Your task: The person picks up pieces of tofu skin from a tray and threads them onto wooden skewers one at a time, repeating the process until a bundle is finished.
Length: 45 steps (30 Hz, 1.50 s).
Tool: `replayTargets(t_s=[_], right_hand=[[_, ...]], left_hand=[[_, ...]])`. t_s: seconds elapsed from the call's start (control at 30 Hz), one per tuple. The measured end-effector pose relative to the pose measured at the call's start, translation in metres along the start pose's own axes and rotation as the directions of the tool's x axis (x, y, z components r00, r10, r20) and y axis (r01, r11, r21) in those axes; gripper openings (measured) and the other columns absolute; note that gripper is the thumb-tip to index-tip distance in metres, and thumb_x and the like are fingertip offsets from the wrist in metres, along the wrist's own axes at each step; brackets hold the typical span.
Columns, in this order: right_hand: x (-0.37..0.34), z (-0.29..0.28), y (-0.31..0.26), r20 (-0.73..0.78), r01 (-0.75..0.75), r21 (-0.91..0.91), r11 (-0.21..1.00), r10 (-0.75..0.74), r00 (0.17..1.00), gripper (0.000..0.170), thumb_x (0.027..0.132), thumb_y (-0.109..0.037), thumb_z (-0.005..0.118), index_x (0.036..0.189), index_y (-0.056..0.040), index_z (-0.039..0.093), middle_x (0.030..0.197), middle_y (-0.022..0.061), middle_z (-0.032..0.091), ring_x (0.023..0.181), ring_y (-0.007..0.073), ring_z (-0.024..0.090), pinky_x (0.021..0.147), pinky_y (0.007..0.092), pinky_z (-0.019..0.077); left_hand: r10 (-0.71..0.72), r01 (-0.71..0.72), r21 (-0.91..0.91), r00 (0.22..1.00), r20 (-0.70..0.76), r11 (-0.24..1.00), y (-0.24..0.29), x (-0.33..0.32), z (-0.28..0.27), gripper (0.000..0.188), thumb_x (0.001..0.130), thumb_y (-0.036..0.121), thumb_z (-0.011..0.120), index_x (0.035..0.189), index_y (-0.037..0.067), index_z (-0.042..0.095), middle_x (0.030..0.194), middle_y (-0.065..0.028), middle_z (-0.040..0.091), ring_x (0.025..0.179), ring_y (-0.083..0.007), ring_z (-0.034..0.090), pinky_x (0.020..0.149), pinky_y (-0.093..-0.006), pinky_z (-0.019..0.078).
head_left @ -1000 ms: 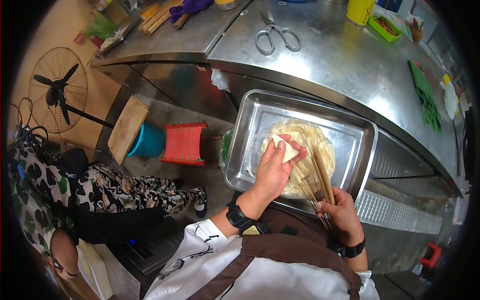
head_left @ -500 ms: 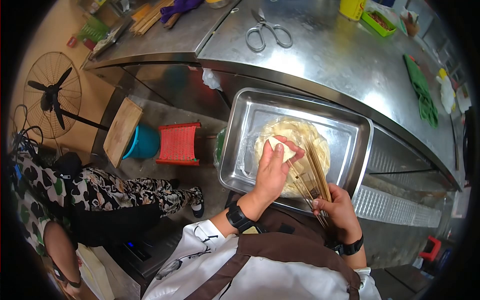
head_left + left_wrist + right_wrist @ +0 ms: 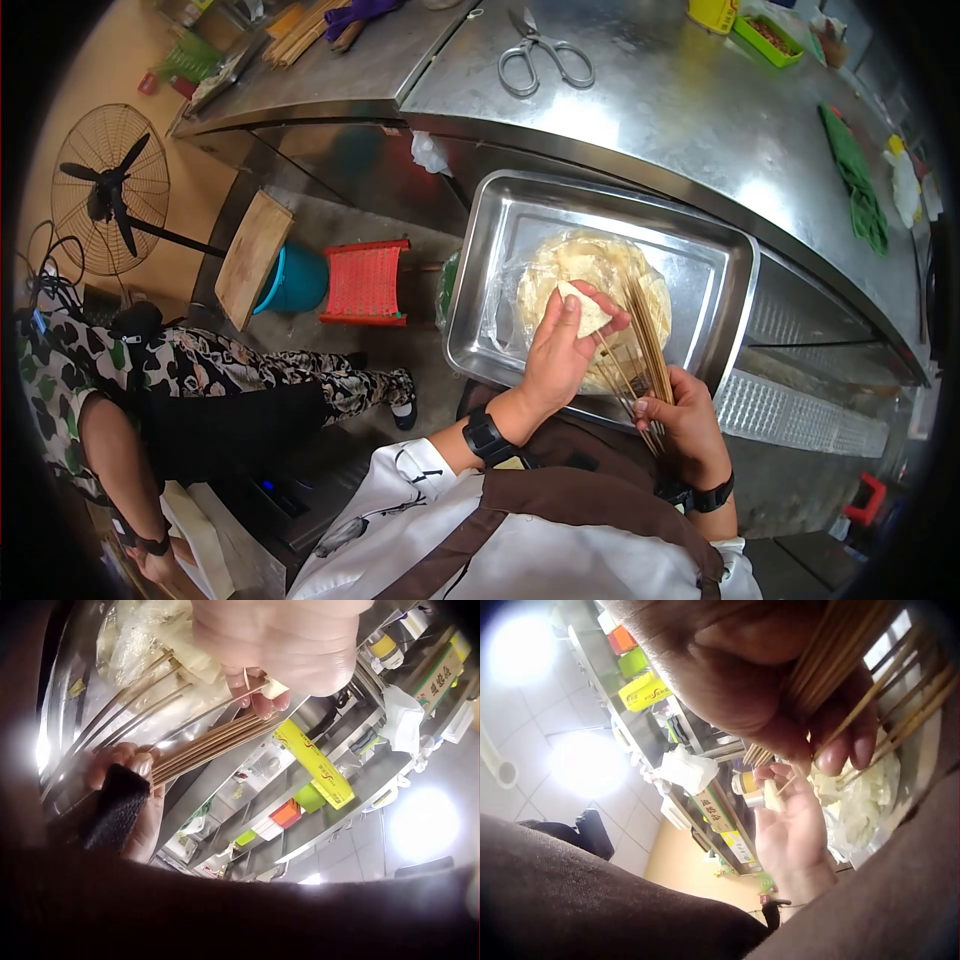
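Note:
Over a steel tray, the left hand pinches a folded pale sheet between thumb and fingers. The right hand grips a bundle of thin sticks, several of them fanned out toward the left hand. In the right wrist view a stick's tip meets the folded piece in the left hand. Under both hands, a pile of pale sheets lies in clear plastic in the tray. The left wrist view shows the right hand round the sticks.
Scissors, a green cloth and a green box lie on the steel counter beyond the tray. To the left are a red stool, a teal bucket, a fan and another person.
The view has shifted slightly. The left hand keeps its pinch on the folded sheet, and the right hand still grips the sticks. At the left, the other person's arm has moved down.

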State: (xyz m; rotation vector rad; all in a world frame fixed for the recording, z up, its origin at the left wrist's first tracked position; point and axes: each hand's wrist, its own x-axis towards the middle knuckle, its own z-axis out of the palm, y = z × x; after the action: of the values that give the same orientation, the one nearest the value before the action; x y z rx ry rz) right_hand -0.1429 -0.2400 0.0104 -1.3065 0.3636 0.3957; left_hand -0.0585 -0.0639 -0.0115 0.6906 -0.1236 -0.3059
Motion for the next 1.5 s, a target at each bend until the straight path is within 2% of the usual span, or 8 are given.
replayTargets(t_s=[0.3, 0.6, 0.83, 1.13, 1.2, 1.5], right_hand=[[0.008, -0.001, -0.006, 0.017, -0.001, -0.018, 1.0, 0.001, 1.0, 0.017, 0.082, 0.002, 0.068, 0.092, 0.0011, 0.055, 0.073, 0.0051, 0.061, 0.062, 0.0101, 0.059, 0.059, 0.0232, 0.0485], [0.025, 0.0, -0.025, 0.03, -0.038, -0.001, 0.999, 0.038, 0.999, 0.017, 0.081, 0.001, 0.069, 0.092, 0.0012, 0.056, 0.075, 0.0046, 0.061, 0.062, 0.0097, 0.058, 0.058, 0.0229, 0.0476], [0.033, -0.003, -0.03, 0.035, -0.038, 0.02, 0.999, 0.038, 0.999, 0.017, 0.081, 0.002, 0.069, 0.093, 0.0012, 0.056, 0.075, 0.0049, 0.061, 0.062, 0.0098, 0.058, 0.058, 0.0228, 0.0475], [0.033, -0.001, -0.031, 0.012, -0.051, 0.01, 0.999, 0.051, 0.999, 0.017, 0.081, 0.002, 0.069, 0.093, 0.0017, 0.055, 0.074, 0.0053, 0.061, 0.062, 0.0102, 0.059, 0.059, 0.0231, 0.0486], [0.033, -0.002, -0.031, 0.013, -0.047, 0.017, 0.999, 0.047, 0.999, 0.017, 0.081, 0.002, 0.069, 0.092, 0.0016, 0.055, 0.075, 0.0055, 0.061, 0.062, 0.0102, 0.059, 0.059, 0.0231, 0.0485], [0.034, -0.005, -0.032, 0.03, -0.05, 0.038, 0.998, 0.049, 0.998, 0.018, 0.081, 0.002, 0.068, 0.094, 0.0014, 0.055, 0.077, 0.0055, 0.061, 0.063, 0.0104, 0.059, 0.059, 0.0227, 0.048]], left_hand=[[-0.001, 0.005, 0.089, 0.999, -0.051, 0.996, 0.01, 0.012, 0.005, 0.027, 0.104, 0.032, 0.031, 0.11, 0.011, 0.046, 0.101, -0.009, 0.054, 0.1, -0.0236, 0.056, 0.097, -0.0453, 0.0418], [-0.058, 0.06, 0.03, 0.996, -0.062, 0.998, 0.01, 0.029, 0.004, 0.027, 0.104, 0.033, 0.03, 0.107, 0.012, 0.045, 0.1, -0.009, 0.053, 0.1, -0.024, 0.055, 0.098, -0.0452, 0.0407], [-0.055, 0.058, 0.036, 0.996, -0.066, 0.998, 0.008, 0.036, 0.006, 0.026, 0.104, 0.034, 0.029, 0.107, 0.013, 0.045, 0.099, -0.009, 0.053, 0.1, -0.0232, 0.055, 0.097, -0.0447, 0.0412], [-0.116, 0.121, 0.06, 0.991, -0.072, 0.991, 0.007, 0.031, 0.007, 0.027, 0.104, 0.035, 0.029, 0.105, 0.013, 0.044, 0.098, -0.009, 0.053, 0.099, -0.0222, 0.055, 0.096, -0.0434, 0.042], [-0.106, 0.108, 0.059, 0.994, -0.035, 0.992, 0.006, 0.031, 0.006, 0.03, 0.104, 0.033, 0.027, 0.109, 0.008, 0.043, 0.102, -0.0105, 0.053, 0.1, -0.0221, 0.056, 0.096, -0.0436, 0.0453], [-0.172, 0.175, 0.071, 0.984, -0.049, 0.982, 0.004, 0.028, 0.013, 0.03, 0.104, 0.036, 0.029, 0.105, 0.01, 0.044, 0.1, -0.0097, 0.053, 0.1, -0.0232, 0.056, 0.096, -0.0439, 0.0429]])
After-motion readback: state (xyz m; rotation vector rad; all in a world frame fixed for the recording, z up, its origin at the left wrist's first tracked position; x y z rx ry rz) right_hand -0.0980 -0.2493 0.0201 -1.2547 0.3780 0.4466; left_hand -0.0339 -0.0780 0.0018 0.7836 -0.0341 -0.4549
